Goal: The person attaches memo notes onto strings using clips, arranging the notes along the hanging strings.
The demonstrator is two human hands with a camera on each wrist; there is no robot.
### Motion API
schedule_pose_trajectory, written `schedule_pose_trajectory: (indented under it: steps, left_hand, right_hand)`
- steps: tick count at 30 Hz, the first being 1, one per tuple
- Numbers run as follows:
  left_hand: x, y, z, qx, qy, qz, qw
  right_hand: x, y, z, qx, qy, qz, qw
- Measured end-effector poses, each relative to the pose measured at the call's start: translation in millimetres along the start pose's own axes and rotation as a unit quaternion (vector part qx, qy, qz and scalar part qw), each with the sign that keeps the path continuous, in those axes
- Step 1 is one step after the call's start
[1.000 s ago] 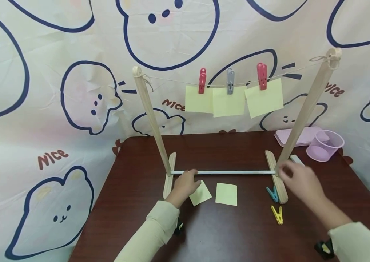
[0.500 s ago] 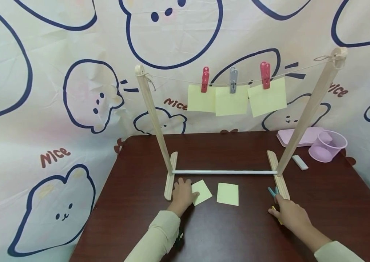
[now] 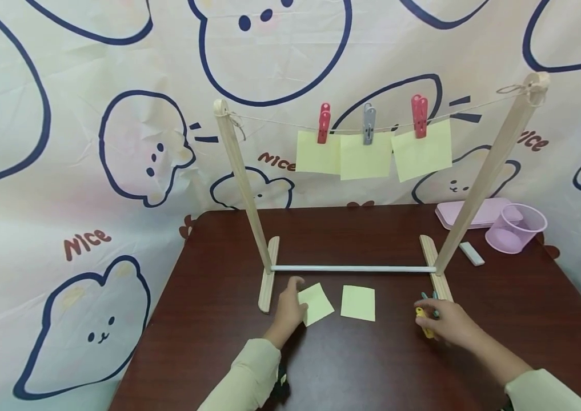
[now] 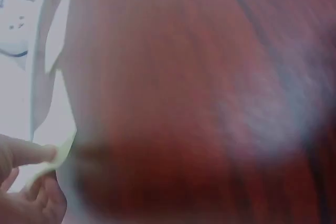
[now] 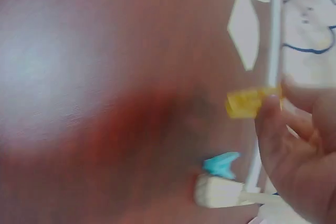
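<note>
My left hand [image 3: 287, 311] pinches the left edge of a pale yellow sticky note [image 3: 318, 305] between thumb and fingers; the left wrist view shows the note's near corner [image 4: 64, 148] bent up at the thumb. A second sticky note [image 3: 358, 303] lies flat to its right. In my right hand [image 3: 452, 324] a yellow clothespin [image 5: 242, 103] is pinched between thumb and fingers. Partly hidden behind that hand in the head view, a blue clothespin [image 5: 221, 165] lies by the stand's right foot. Three sticky notes [image 3: 365, 157] hang from the string above, held by red and grey clothespins [image 3: 369, 124].
A wooden stand rises from two feet, with a left post [image 3: 244, 185], a right post [image 3: 491, 171] and a white crossbar [image 3: 354, 268]. At the back right are a pink case [image 3: 488, 210], a pink cup [image 3: 508, 240] and a white block [image 3: 472, 254]. A patterned cloth hangs behind.
My right hand has come from beside the right post down to the clothespins and picked up the yellow one. The left hand has moved down from the crossbar to the left sticky note's edge.
</note>
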State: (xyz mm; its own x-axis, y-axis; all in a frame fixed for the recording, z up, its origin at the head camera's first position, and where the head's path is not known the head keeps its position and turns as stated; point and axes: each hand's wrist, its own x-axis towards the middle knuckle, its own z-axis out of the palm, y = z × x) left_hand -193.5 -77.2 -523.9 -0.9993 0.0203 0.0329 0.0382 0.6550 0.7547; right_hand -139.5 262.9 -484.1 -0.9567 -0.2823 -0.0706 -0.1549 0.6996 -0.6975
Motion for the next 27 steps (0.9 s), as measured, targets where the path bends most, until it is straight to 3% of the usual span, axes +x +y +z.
schedule_pose_trajectory:
  steps: [1,3,7,9,10,13,15,21,24,27]
  left_hand:
    - [1.2,0.6,-2.3,-0.039,-0.002,-0.014,0.9992]
    - [4.8,3.9,-9.7,-0.116,-0.004,-0.042,0.9924]
    - [14.7,19.0,-33.6,-0.257,-0.01,-0.115,0.9597]
    - [19.2,28.7,-47.4,-0.308,-0.007,-0.132,0.9422]
    - [20.7,34.3,-54.7,-0.33,-0.004,-0.14,0.9338]
    - [22.8,52.4,-75.7,-0.385,0.003,-0.136,0.913]
    - [22.3,65.4,-89.2,-0.405,0.003,-0.122,0.9064]
    - [22.3,100.9,-127.0,-0.405,0.034,-0.064,0.9114]
    - [23.6,117.9,-145.4,-0.407,0.063,-0.031,0.911]
    - [27.0,133.2,-161.1,-0.404,0.087,0.003,0.9105]
  right_hand:
    - [1.5,-4,-3,0.055,-0.023,-0.003,0.9982]
    - [4.9,-13,-10,0.159,-0.071,-0.011,0.9847]
    - [12.1,-35,-26,0.319,-0.142,-0.008,0.9371]
    - [16.5,-50,-33,0.353,-0.155,-0.004,0.9225]
    - [18.9,-58,-37,0.359,-0.158,-0.005,0.9199]
    - [27.6,-83,-45,0.356,-0.148,-0.013,0.9228]
    - [32.6,-102,-51,0.336,-0.128,-0.029,0.9328]
    - [51.0,-172,-73,0.244,-0.013,-0.085,0.966]
    - [61.6,-211,-87,0.217,0.04,-0.117,0.9683]
    - [73.0,-250,-97,0.215,0.085,-0.157,0.9602]
